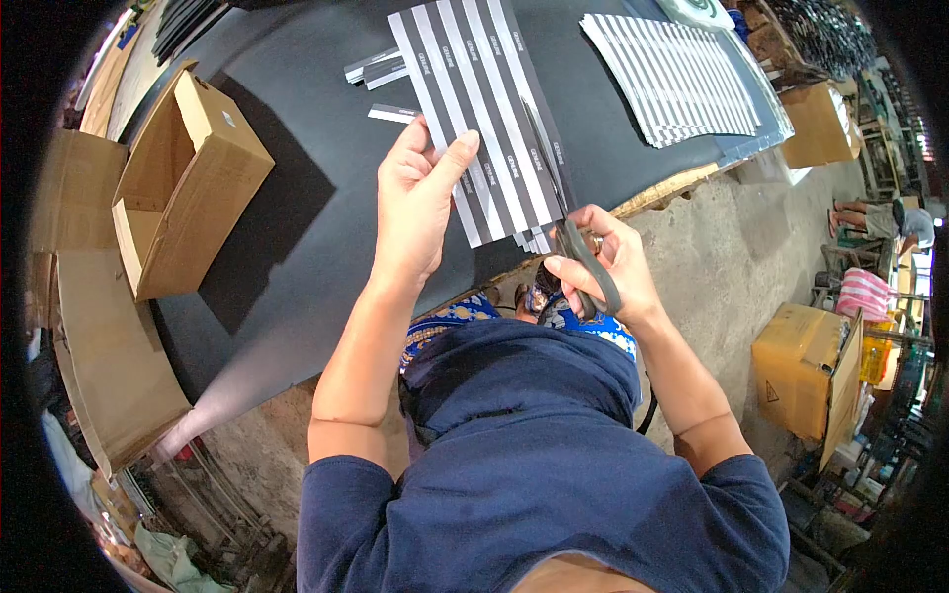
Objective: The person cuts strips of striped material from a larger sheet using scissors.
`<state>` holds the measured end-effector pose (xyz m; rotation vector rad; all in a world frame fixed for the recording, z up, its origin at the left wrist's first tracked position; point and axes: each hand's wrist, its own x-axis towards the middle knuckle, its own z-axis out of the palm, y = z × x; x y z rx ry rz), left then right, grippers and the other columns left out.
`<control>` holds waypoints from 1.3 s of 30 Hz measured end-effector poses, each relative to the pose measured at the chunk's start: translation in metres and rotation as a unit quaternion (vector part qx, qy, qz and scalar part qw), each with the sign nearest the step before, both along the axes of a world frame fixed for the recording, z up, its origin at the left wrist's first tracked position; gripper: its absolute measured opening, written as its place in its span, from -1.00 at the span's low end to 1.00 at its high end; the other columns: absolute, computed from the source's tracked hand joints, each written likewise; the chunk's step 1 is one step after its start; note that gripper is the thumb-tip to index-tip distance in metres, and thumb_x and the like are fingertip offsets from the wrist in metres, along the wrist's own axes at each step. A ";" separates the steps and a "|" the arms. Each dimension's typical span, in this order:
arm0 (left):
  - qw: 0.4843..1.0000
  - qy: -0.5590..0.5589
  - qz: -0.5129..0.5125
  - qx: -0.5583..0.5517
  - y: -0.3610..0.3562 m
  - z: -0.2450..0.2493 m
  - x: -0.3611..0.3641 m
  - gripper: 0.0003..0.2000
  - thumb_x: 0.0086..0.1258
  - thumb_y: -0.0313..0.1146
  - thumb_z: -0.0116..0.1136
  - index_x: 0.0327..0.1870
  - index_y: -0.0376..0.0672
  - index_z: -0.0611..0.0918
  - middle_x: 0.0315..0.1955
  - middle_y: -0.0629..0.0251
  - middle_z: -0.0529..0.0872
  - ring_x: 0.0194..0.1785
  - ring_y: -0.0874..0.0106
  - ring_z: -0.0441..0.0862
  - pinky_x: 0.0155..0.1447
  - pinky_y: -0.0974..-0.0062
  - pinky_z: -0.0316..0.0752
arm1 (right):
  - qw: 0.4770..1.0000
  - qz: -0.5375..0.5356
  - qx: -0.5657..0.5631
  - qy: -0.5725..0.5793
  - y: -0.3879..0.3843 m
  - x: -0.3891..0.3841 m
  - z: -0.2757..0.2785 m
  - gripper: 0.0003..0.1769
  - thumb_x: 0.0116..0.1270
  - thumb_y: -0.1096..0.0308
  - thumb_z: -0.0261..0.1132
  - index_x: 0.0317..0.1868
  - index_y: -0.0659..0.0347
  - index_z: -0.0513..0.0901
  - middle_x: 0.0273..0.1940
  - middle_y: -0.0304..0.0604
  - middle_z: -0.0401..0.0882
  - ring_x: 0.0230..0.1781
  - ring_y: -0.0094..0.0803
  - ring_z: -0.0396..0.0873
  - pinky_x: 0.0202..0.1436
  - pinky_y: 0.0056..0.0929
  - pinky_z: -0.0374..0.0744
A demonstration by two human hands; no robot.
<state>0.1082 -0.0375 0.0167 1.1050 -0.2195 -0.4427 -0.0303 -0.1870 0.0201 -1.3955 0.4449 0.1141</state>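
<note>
My left hand (pixel 420 198) pinches the left edge of a black-and-white striped label sheet (pixel 484 128), thumb on top, holding it above the dark table. In my right hand (pixel 608 262) is a pair of black-handled scissors (pixel 590 272), fingers wrapped round the handles. The scissor blades lie along the sheet's right side, pointing away from me, close to its last stripe. Small cut label strips (pixel 386 69) lie on the table behind the sheet, and a few more strips (pixel 534 240) show under its near edge. A stack of striped sheets (pixel 672 79) rests at the back right.
An open cardboard box (pixel 198 178) stands on the dark tabletop (pixel 316 287) at left. The table's worn edge (pixel 672 188) runs along the right. A large carton (pixel 801 366) sits on the concrete floor, and a person (pixel 875 219) is farther off.
</note>
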 end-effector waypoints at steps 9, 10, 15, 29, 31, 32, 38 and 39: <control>1.000 0.010 0.006 -0.019 0.002 0.001 0.000 -0.70 0.38 -0.47 0.10 0.09 -0.34 0.46 -0.08 0.15 0.66 -0.11 0.53 0.64 -0.05 0.55 0.57 | 1.000 -0.006 -0.001 -0.003 0.001 0.009 0.001 -0.60 0.16 0.49 0.40 -0.10 0.40 0.38 -0.58 -0.14 0.53 -0.76 -0.62 0.43 -0.73 -0.63 0.38; 1.000 0.002 0.005 -0.018 0.003 0.001 0.000 -0.70 0.38 -0.47 0.10 0.09 -0.34 0.46 -0.09 0.15 0.66 -0.12 0.53 0.65 -0.06 0.55 0.57 | 1.000 -0.005 -0.008 -0.004 0.001 0.009 0.002 -0.61 0.16 0.49 0.39 -0.10 0.40 0.38 -0.58 -0.14 0.53 -0.76 -0.63 0.43 -0.73 -0.63 0.38; 1.000 0.005 -0.001 -0.004 0.005 0.003 0.000 -0.70 0.38 -0.47 0.10 0.10 -0.34 0.46 -0.12 0.16 0.67 -0.14 0.53 0.65 -0.06 0.56 0.57 | 1.000 -0.003 -0.017 -0.002 0.001 0.009 0.003 -0.62 0.17 0.50 0.39 -0.10 0.40 0.38 -0.58 -0.15 0.54 -0.76 -0.63 0.42 -0.73 -0.63 0.38; 1.000 0.005 -0.002 -0.016 0.005 0.002 0.001 -0.73 0.37 -0.47 0.12 0.04 -0.34 0.48 -0.15 0.15 0.68 -0.14 0.54 0.65 -0.06 0.56 0.57 | 1.000 -0.007 -0.024 -0.001 0.003 0.009 0.008 -0.64 0.16 0.50 0.39 -0.12 0.37 0.41 -0.58 -0.15 0.54 -0.76 -0.66 0.40 -0.74 -0.65 0.37; 1.000 0.006 -0.003 -0.020 0.005 0.003 0.000 -0.73 0.37 -0.46 0.12 0.04 -0.34 0.48 -0.15 0.15 0.68 -0.14 0.54 0.65 -0.06 0.56 0.57 | 1.000 -0.006 -0.022 -0.001 0.003 0.009 0.008 -0.64 0.16 0.50 0.40 -0.12 0.37 0.41 -0.59 -0.15 0.54 -0.76 -0.66 0.41 -0.74 -0.65 0.37; 1.000 0.006 -0.003 -0.020 0.005 0.003 0.000 -0.73 0.37 -0.46 0.12 0.04 -0.34 0.48 -0.15 0.15 0.68 -0.14 0.54 0.65 -0.06 0.56 0.57 | 1.000 -0.004 -0.020 -0.001 0.003 0.009 0.008 -0.64 0.15 0.50 0.40 -0.12 0.37 0.41 -0.59 -0.15 0.54 -0.76 -0.66 0.41 -0.74 -0.65 0.37; 1.000 0.007 -0.004 -0.013 0.005 0.001 0.001 -0.73 0.37 -0.46 0.12 0.04 -0.34 0.49 -0.15 0.15 0.68 -0.15 0.53 0.65 -0.06 0.56 0.57 | 0.999 -0.011 -0.037 0.002 0.002 0.008 0.006 -0.64 0.15 0.49 0.41 -0.13 0.37 0.42 -0.59 -0.15 0.55 -0.77 -0.66 0.41 -0.76 -0.65 0.36; 1.000 0.010 -0.005 -0.014 0.005 0.002 0.000 -0.73 0.37 -0.46 0.12 0.04 -0.34 0.49 -0.15 0.15 0.68 -0.15 0.53 0.66 -0.07 0.56 0.58 | 0.999 -0.011 -0.037 0.002 0.001 0.008 0.006 -0.64 0.15 0.49 0.41 -0.13 0.37 0.42 -0.59 -0.15 0.55 -0.77 -0.66 0.41 -0.76 -0.65 0.36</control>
